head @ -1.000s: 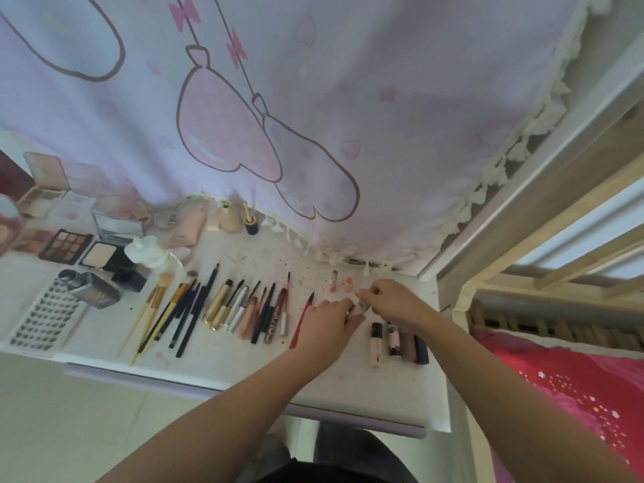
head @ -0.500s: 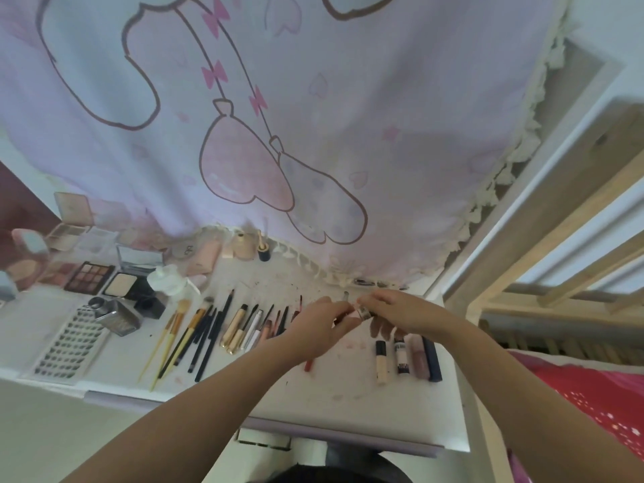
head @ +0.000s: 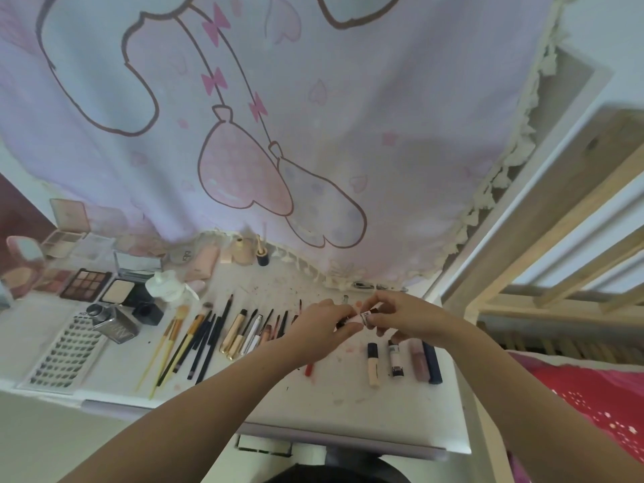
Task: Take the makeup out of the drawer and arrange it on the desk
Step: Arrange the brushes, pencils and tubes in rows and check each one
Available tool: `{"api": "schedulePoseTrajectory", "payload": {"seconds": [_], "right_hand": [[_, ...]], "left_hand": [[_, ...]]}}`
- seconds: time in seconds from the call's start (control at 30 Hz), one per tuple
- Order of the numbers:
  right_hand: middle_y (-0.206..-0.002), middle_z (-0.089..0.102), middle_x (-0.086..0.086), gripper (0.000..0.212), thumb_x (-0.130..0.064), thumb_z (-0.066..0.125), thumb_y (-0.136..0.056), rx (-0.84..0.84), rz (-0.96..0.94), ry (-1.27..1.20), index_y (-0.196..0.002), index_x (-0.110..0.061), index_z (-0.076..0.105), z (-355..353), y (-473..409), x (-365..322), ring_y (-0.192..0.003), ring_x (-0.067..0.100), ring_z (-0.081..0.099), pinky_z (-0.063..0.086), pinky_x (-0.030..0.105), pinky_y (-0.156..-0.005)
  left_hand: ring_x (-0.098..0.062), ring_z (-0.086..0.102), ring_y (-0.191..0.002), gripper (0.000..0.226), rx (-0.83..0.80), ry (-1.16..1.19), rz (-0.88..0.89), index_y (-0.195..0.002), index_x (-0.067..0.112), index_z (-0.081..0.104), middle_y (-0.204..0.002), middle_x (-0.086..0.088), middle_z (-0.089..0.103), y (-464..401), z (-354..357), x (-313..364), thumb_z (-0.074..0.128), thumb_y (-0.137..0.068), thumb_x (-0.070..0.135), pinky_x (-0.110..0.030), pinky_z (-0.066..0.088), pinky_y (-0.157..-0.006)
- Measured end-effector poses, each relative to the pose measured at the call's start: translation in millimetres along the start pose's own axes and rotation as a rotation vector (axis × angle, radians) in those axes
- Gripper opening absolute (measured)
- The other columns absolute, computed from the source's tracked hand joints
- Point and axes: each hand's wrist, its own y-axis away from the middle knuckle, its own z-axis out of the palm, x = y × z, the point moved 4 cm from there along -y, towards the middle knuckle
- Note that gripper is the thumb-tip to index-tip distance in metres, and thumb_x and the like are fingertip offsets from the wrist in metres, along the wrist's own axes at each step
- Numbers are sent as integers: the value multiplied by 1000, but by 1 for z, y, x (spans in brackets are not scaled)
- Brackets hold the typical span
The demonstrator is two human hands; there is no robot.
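Both hands meet above the white desk (head: 348, 402) and hold one small pink lip tube (head: 360, 317) with a dark band. My left hand (head: 322, 325) grips its left end, my right hand (head: 400, 317) its right end. Below my right hand lie a beige concealer tube (head: 373, 366), a white tube (head: 395, 359), a pink gloss (head: 418, 359) and a dark blue tube (head: 431, 360), side by side. To the left a row of pencils and brushes (head: 209, 336) lies on the desk. A red pencil (head: 308, 369) shows under my left wrist.
Eyeshadow palette (head: 85, 284), powder compact (head: 116, 291), a grey bottle (head: 113, 322) and a lash tray (head: 64, 357) fill the left end. A pink cartoon curtain (head: 278, 134) hangs behind the desk. A wooden bed frame (head: 557, 238) and red bedding (head: 592, 395) stand at the right.
Both hands have lifted off the desk with the small pink tube between them. The camera has tilted up, so the desk sits lower in view.
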Motion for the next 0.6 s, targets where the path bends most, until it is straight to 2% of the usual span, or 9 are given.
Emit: {"api": "schedulePoseTrajectory", "payload": {"seconds": [0.07, 0.17, 0.23, 0.33, 0.5, 0.6], "right_hand": [[-88, 69, -4, 22, -42, 58, -90, 10, 33, -12, -101, -23, 60, -2, 1, -1, -72, 7, 63, 48, 23, -61], [-70, 64, -1, 36, -47, 46, -95, 32, 78, 9, -90, -13, 60, -3, 0, -1, -54, 7, 53, 41, 19, -51], [-65, 53, -2, 31, -38, 46, -97, 21, 42, -21, -84, -12, 56, -3, -1, -1, -52, 8, 43, 36, 18, -49], [-67, 49, -4, 27, -34, 45, -98, 20, 4, 25, -85, -14, 56, -4, -3, 0, -56, 8, 40, 35, 18, -51], [-81, 57, -2, 18, -22, 45, -99, 48, 33, -16, -102, -17, 63, -22, -5, 17, -68, 7, 51, 43, 18, -55], [-92, 63, 6, 14, -6, 51, -95, 44, 42, -129, -102, -9, 63, -33, -4, 37, -80, 9, 63, 54, 19, -63]], "left_hand": [[-19, 51, -87, 30, 8, 3, 10, -109, 23, 57, -93, -2, 55, -2, -1, 0, 41, -96, 45, -31, 42, -78], [-18, 51, -86, 33, 29, -12, 31, -108, 20, 58, -92, -3, 57, -4, -3, 2, 42, -95, 46, -32, 43, -78], [-17, 50, -85, 32, 33, -8, 44, -106, 20, 58, -91, -3, 57, -6, -2, 2, 42, -95, 46, -31, 42, -76], [-15, 47, -82, 32, 38, 1, 43, -107, 21, 57, -87, 0, 54, -8, 0, -1, 41, -95, 46, -30, 41, -74], [-15, 48, -80, 29, 27, 31, -53, -108, 22, 54, -84, 5, 48, -10, 5, -27, 41, -96, 45, -26, 36, -68], [-11, 51, -73, 26, 37, 74, -154, -113, 20, 50, -85, 6, 53, -6, 12, -46, 40, -98, 38, -22, 36, -61]]}}
